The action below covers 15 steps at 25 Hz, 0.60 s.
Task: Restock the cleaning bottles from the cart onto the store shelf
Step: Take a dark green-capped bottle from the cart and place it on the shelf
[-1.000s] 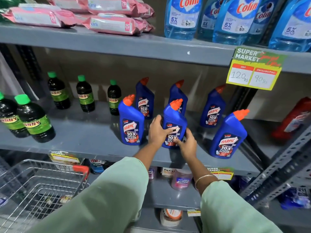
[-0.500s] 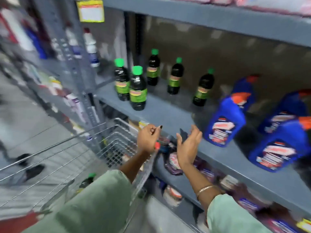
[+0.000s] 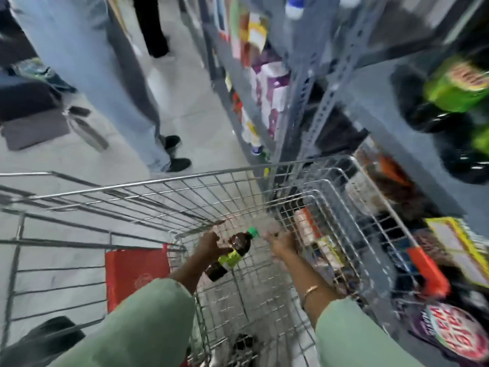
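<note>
Inside the wire-mesh cart (image 3: 238, 186), the left hand (image 3: 211, 246) grips a dark, glossy bottle (image 3: 230, 256) (green cap, lime label) lying tilted. The right hand (image 3: 281, 245) hovers beside it, blurred; its grip is unclear.

A pale tiled floor (image 3: 195, 107) runs along the aisle beside grey slotted-steel shelving uprights (image 3: 304, 109), blurred by motion.

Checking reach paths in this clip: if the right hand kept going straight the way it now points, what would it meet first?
The right hand points forward and down into the cart. Nothing lies directly ahead of its fingers but the cart's wire mesh, probably the floor or front wall; blur hides depth. The dark bottle sits left of that line, in the left hand.
</note>
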Available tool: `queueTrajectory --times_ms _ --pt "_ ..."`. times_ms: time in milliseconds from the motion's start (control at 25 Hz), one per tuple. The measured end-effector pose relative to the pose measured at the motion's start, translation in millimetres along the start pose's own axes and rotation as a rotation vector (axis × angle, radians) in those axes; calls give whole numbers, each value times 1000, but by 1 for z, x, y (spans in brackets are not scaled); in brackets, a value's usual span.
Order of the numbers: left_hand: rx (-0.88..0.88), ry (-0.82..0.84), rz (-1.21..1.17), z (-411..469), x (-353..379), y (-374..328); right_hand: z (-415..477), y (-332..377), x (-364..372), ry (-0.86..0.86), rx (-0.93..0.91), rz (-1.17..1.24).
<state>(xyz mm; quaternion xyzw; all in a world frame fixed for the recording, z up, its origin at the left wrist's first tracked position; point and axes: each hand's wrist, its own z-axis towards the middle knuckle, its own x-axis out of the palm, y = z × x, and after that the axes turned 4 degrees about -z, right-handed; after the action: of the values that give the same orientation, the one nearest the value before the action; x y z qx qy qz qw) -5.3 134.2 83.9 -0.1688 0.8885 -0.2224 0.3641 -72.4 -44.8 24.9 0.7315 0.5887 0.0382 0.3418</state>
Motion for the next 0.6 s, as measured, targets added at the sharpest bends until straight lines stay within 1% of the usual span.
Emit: queueTrajectory --times_ms 120,200,280,360,480,600 --pt "-81 21 112 19 20 38 0 -7 43 103 85 -37" --pt "-72 13 137 28 38 56 14 -16 64 95 133 -125" --pt "-66 -19 131 34 52 69 28 -21 81 67 176 -131" --pt "-43 -56 104 37 63 77 32 -21 93 51 176 -67" --pt "-2 -155 71 35 72 81 36 -23 105 39 184 56" --pt "31 -268 41 16 73 66 24 -20 92 28 202 182"
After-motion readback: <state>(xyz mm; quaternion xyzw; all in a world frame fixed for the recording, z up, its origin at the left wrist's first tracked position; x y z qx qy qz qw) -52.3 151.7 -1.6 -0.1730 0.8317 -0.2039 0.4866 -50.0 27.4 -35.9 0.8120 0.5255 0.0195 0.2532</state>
